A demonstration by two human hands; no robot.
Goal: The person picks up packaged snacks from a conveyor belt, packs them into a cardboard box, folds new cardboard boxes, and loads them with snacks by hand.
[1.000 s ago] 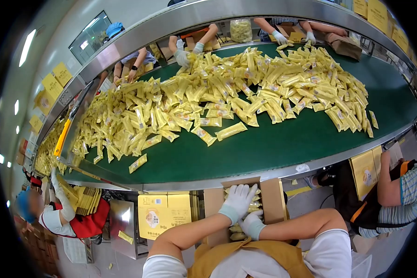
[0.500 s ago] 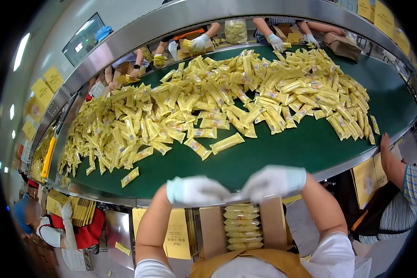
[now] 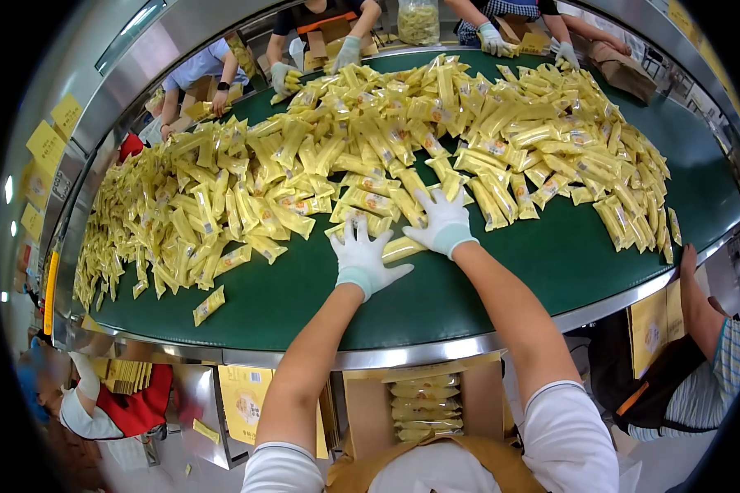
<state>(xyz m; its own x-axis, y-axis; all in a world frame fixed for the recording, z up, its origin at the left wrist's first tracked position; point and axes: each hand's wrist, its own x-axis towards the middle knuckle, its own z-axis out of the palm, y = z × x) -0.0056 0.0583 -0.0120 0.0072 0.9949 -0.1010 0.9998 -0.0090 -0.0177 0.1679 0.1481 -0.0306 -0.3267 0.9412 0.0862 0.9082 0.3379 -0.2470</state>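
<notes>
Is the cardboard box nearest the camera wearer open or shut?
Open: the cardboard box has its side flaps spread apart, and yellow-wrapped packets show inside. Whether it is full, I cannot tell.

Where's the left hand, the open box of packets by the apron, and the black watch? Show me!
Left hand (image 3: 362,261): head view, on the back of it.
Open box (image 3: 368,408): head view, on its left flap.
Black watch (image 3: 223,86): head view, on its dark face.

The left hand (image 3: 363,255) and the right hand (image 3: 444,220) wear white fabric gloves (image 3: 359,261) with pale mint-green cuffs (image 3: 455,239). Behind the hands, beyond bare forearms (image 3: 308,366), come short white sleeves (image 3: 569,435) with thin greyish edge; between these, a mustard-brown apron (image 3: 492,462) over a white shirt (image 3: 432,476).
</notes>
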